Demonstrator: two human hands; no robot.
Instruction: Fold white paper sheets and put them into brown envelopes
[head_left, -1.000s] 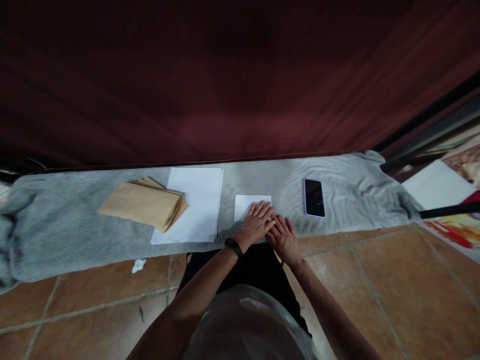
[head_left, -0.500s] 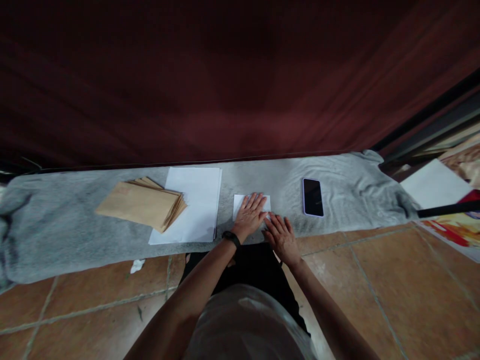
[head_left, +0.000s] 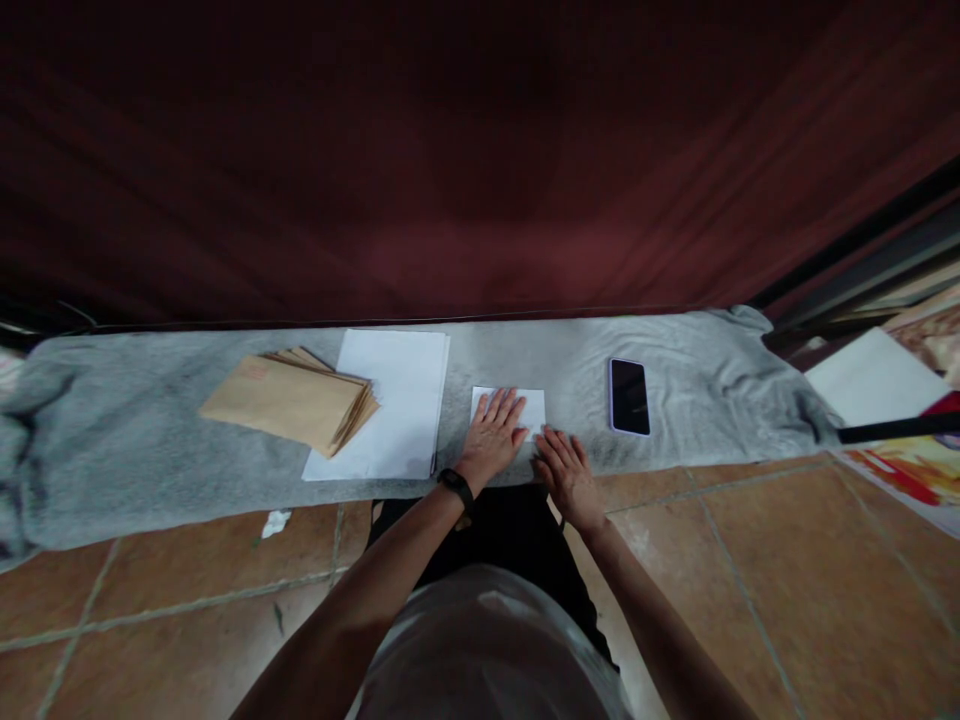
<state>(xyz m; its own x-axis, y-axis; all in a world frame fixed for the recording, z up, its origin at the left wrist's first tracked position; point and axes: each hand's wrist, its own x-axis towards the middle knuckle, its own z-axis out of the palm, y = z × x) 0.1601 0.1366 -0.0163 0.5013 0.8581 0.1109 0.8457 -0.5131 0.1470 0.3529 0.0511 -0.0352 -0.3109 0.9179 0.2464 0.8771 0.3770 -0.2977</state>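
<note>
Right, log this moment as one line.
left hand: flat on small paper | right hand: open, at paper's near corner | envelope stack, phone: aside

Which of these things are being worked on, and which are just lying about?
In hand: small white paper, pressed flat under left hand, right hand at its edge.
Lying about: brown envelopes, white sheets, phone, on the grey cloth.

A single camera sits on the person's head and looks forward and steeply down over the chest and both forearms. It faces a dark red curtain point(head_left: 480, 150) on the far side. A grey cloth point(head_left: 150, 440) runs left to right across the middle, and the tiled floor point(head_left: 750, 580) lies near. The white paper point(head_left: 534, 405) sits close to centre, within arm's reach. The wide lens bends the edges.
</note>
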